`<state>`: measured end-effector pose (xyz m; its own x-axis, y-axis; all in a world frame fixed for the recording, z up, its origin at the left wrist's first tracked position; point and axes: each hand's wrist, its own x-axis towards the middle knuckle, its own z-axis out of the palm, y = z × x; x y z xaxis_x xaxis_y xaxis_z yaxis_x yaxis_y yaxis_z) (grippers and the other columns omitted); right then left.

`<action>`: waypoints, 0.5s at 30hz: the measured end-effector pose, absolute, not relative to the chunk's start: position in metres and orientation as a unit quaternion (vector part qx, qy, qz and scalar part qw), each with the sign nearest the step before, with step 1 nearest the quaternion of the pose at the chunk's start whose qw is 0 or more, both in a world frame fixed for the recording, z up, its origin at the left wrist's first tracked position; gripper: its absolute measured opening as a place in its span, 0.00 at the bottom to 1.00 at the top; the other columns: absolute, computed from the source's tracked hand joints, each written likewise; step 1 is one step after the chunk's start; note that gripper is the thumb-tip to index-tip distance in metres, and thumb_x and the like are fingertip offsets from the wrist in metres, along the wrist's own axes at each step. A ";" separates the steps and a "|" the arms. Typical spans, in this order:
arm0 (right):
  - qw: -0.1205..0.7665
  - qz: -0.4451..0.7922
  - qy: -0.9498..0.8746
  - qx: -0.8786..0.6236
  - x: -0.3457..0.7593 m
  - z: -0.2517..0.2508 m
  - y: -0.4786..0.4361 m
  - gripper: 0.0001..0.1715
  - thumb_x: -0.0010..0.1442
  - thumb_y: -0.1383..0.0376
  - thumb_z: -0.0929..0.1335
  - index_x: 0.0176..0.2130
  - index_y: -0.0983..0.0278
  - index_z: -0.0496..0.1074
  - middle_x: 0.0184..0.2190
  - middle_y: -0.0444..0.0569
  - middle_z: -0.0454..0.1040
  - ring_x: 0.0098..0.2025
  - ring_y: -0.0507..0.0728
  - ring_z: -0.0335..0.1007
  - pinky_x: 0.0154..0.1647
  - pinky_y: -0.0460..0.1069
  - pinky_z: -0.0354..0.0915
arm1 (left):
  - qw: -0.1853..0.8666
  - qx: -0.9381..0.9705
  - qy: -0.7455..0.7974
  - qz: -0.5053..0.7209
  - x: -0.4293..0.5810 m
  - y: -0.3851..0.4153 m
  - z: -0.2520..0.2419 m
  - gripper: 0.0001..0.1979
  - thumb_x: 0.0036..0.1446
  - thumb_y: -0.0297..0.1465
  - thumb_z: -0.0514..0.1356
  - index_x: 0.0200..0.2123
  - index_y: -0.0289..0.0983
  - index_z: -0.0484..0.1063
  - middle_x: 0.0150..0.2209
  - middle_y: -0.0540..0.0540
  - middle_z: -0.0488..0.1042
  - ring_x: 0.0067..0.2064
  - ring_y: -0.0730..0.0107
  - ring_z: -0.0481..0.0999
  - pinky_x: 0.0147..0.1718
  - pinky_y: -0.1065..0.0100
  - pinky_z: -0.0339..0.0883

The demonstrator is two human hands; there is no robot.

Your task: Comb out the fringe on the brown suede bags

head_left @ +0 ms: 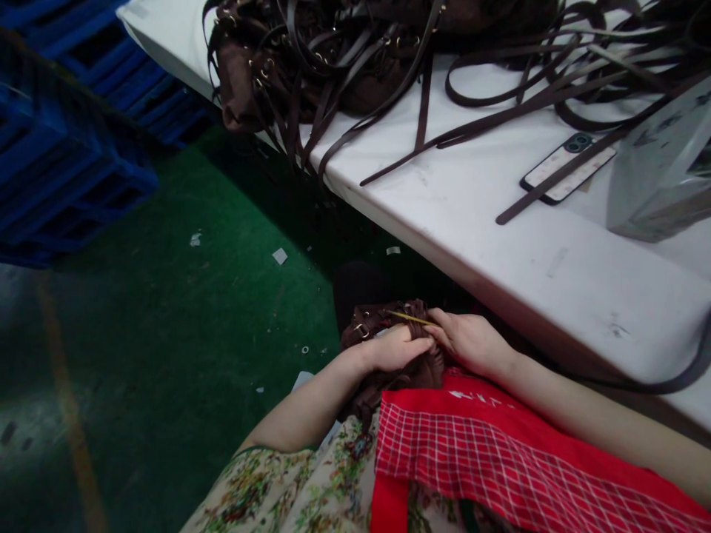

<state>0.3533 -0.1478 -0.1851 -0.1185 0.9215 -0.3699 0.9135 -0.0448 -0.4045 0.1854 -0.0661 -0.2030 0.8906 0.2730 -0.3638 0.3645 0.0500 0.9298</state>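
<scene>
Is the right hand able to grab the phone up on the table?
Probably yes, but not right now: the right hand is pinching a thin stick at the brown bag in the lap, and a strap lies across the phone.

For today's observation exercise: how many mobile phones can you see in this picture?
1. The phone lies face down on the white table, at its right side, with a brown strap lying across it. Others may be hidden under the strap pile.

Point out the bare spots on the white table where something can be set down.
The near part of the white table is bare, between the phone, the silvery bag and the front edge. The far end is crowded with brown bags and tangled straps.
</scene>
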 end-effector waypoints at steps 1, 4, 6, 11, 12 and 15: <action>0.008 0.286 -0.672 -0.683 0.353 -0.186 -0.147 0.22 0.70 0.55 0.53 0.48 0.65 0.63 0.35 0.53 0.77 0.32 0.58 0.74 0.26 0.48 0.57 | 0.666 0.703 0.246 -0.025 0.187 -0.068 -0.202 0.15 0.61 0.36 0.52 0.45 0.35 0.73 0.44 0.43 0.77 0.48 0.61 0.73 0.53 0.61 0.64; -0.006 0.280 -0.634 -0.721 0.350 -0.189 -0.144 0.18 0.69 0.59 0.54 0.51 0.65 0.62 0.38 0.53 0.77 0.32 0.58 0.75 0.26 0.48 0.57 | 0.600 0.747 0.285 -0.019 0.192 -0.074 -0.201 0.18 0.63 0.40 0.50 0.42 0.34 0.73 0.39 0.41 0.78 0.45 0.59 0.75 0.50 0.61 0.66; -0.017 0.290 -0.634 -0.716 0.348 -0.192 -0.140 0.15 0.69 0.60 0.55 0.48 0.63 0.63 0.37 0.52 0.77 0.33 0.58 0.75 0.27 0.48 0.58 | 0.552 0.783 0.285 -0.032 0.197 -0.076 -0.203 0.19 0.63 0.40 0.48 0.39 0.33 0.73 0.37 0.40 0.78 0.43 0.58 0.76 0.49 0.61 0.66; -0.032 0.347 -0.595 -0.724 0.343 -0.208 -0.137 0.16 0.69 0.59 0.55 0.43 0.65 0.65 0.34 0.55 0.77 0.34 0.59 0.75 0.29 0.48 0.60 | 0.435 0.857 0.248 -0.122 0.208 -0.076 -0.213 0.18 0.62 0.36 0.47 0.36 0.30 0.72 0.37 0.33 0.77 0.42 0.52 0.77 0.48 0.54 0.66; -0.033 0.356 -0.584 -0.729 0.343 -0.212 -0.137 0.16 0.69 0.59 0.55 0.43 0.65 0.65 0.34 0.55 0.77 0.35 0.59 0.75 0.30 0.49 0.60 | 0.430 0.859 0.245 -0.130 0.209 -0.076 -0.216 0.17 0.62 0.36 0.48 0.36 0.31 0.72 0.37 0.33 0.77 0.42 0.51 0.76 0.49 0.53 0.66; -0.025 0.370 -0.565 -0.737 0.345 -0.225 -0.138 0.18 0.69 0.58 0.55 0.41 0.66 0.66 0.34 0.56 0.76 0.36 0.59 0.75 0.31 0.49 0.61 | 0.479 0.836 0.243 -0.111 0.209 -0.076 -0.226 0.16 0.61 0.38 0.51 0.40 0.33 0.72 0.41 0.36 0.77 0.46 0.53 0.75 0.52 0.54 0.64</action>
